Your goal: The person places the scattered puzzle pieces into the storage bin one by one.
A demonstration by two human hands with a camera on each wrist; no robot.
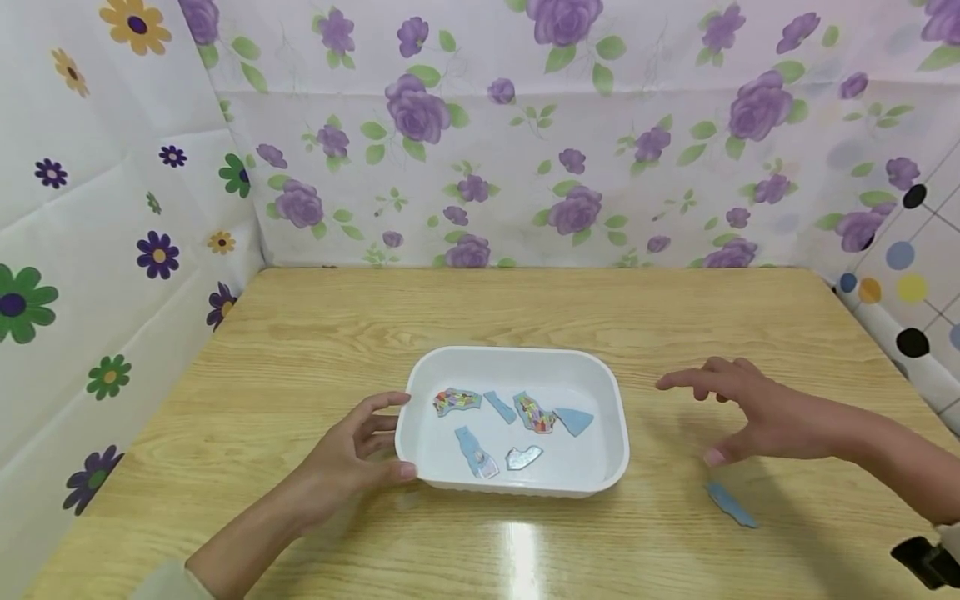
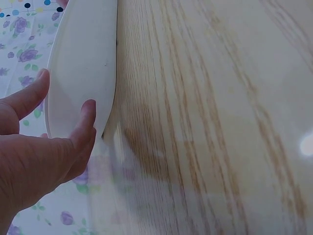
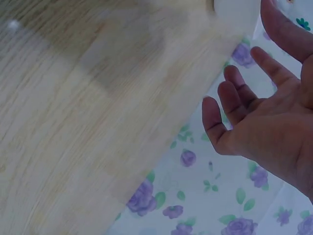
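Note:
A shallow white plastic tray (image 1: 512,492) stands on the wooden table. Several flat, irregular pieces lie in it, among them a piece with a multicoloured pattern (image 1: 536,413) and a plain blue piece (image 1: 575,421). At the tray's left end my left hand (image 1: 347,454) holds it, thumb at the near corner and fingers along the rim and outer wall. To the right of the tray my right hand (image 1: 757,414) hovers, fingers spread and loosely bent, holding nothing. A narrow blue piece (image 1: 731,505) lies on the table just below the right thumb.
The wooden tabletop (image 1: 525,308) stretches around the tray. Behind it hangs a white cloth with purple flowers (image 1: 510,167). A daisy-patterned cloth (image 1: 112,217) borders the left side, a dotted one (image 1: 911,250) the right.

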